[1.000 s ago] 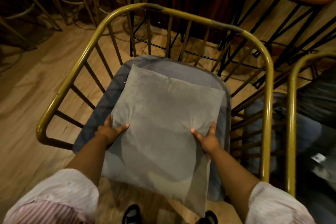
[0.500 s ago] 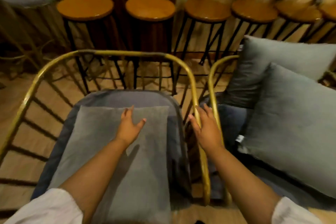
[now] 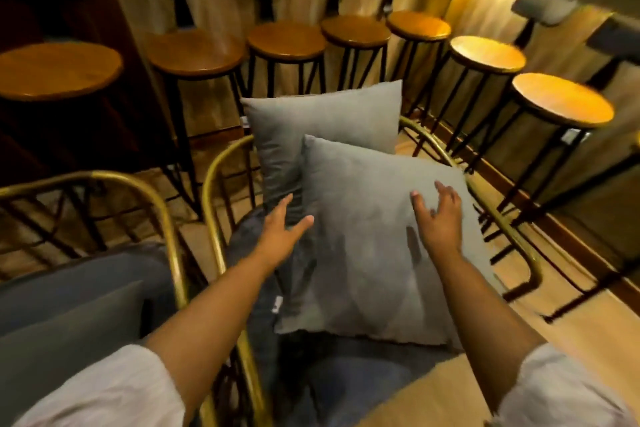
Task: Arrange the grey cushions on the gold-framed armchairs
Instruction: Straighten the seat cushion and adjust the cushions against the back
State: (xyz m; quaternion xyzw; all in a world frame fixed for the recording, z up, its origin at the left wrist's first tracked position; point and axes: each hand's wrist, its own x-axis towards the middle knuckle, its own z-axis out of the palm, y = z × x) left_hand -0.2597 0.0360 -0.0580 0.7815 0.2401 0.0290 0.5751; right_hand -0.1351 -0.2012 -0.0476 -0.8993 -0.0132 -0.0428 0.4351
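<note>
Two grey cushions lean on the right gold-framed armchair [image 3: 212, 184]. The front cushion [image 3: 367, 253] overlaps the rear cushion [image 3: 322, 121]. My left hand [image 3: 282, 230] hovers open at the front cushion's left edge, fingers spread. My right hand [image 3: 440, 215] is open over that cushion's upper right part, touching or just above it. A third grey cushion [image 3: 69, 333] lies on the seat of the left gold-framed armchair [image 3: 166, 218] at the lower left. The right chair's dark blue seat pad [image 3: 346, 378] shows below the cushions.
A row of wooden-topped bar stools [image 3: 287, 40] on black legs stands behind both chairs, curving round to the right [image 3: 561, 102]. The floor [image 3: 588, 322] is light wood. A dark wooden panel [image 3: 69, 135] is at the far left.
The view has swung right from the left armchair to the right one. Both hands left the flat cushion and the chair rail and reached onto the front cushion on the right chair.
</note>
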